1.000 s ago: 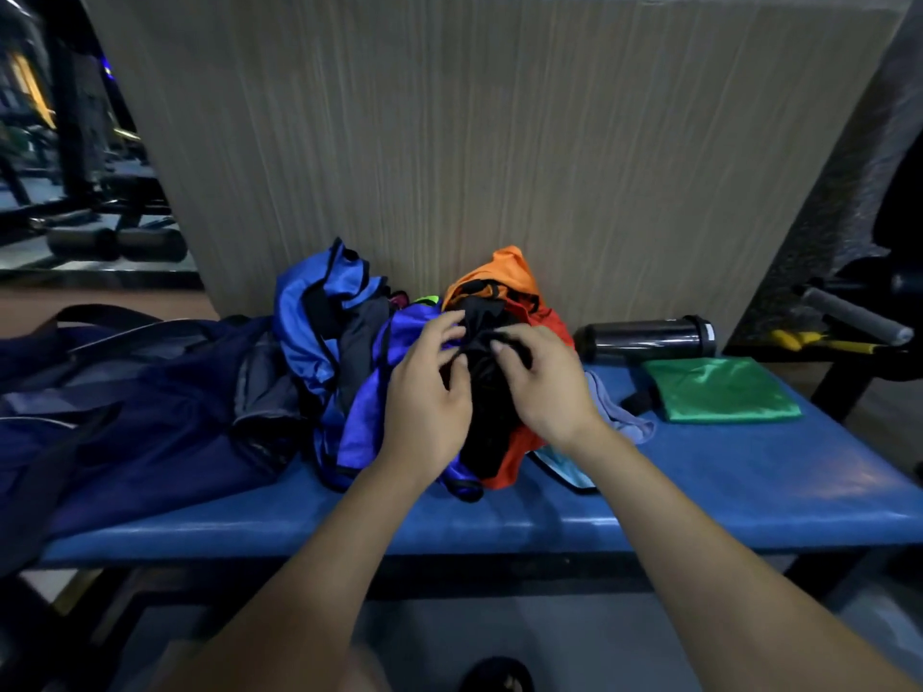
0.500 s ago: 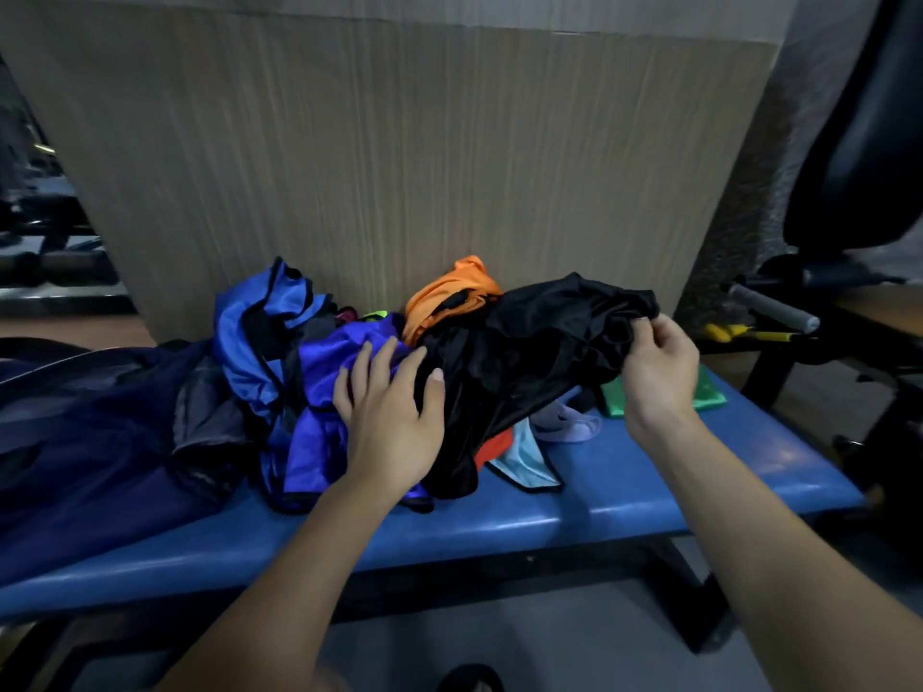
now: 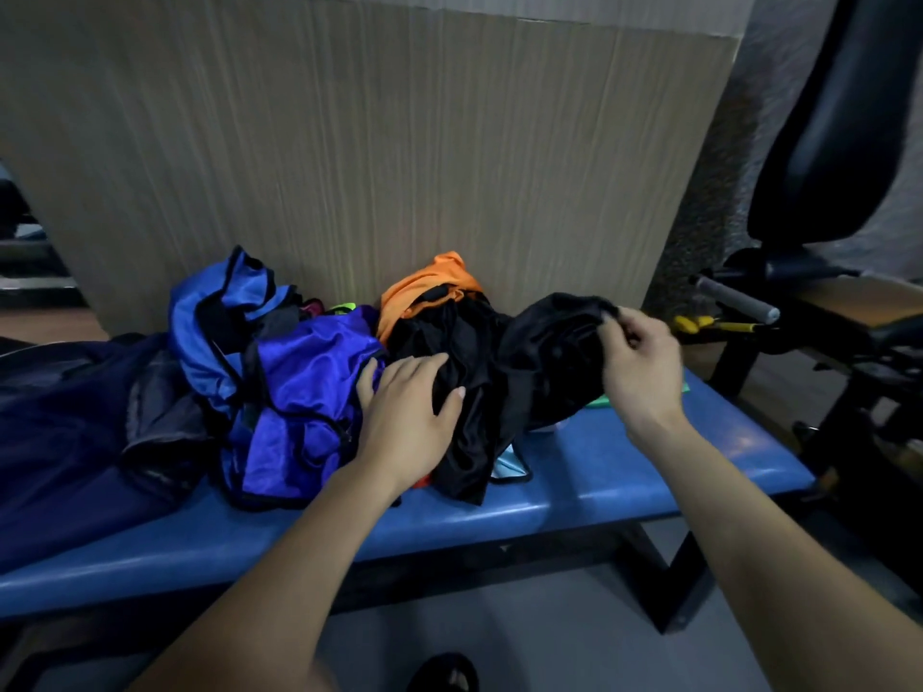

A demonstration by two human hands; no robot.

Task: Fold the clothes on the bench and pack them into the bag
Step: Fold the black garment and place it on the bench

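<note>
Head view: the navy bag (image 3: 55, 422) is cut off at the left edge and its opening cannot be made out. A green item (image 3: 599, 402) and a pale blue piece (image 3: 509, 467) are mostly hidden under the black garment (image 3: 499, 372). The clothes lie heaped mid-bench (image 3: 624, 472) against a wood-grain panel (image 3: 399, 167): blue garment (image 3: 299, 392), orange garment (image 3: 429, 287). Gym equipment (image 3: 824, 317) stands at right. The left hand (image 3: 404, 417) rests flat, fingers extended, on the black garment beside the blue one. The right hand (image 3: 639, 362) pinches the black garment's raised edge.
</note>
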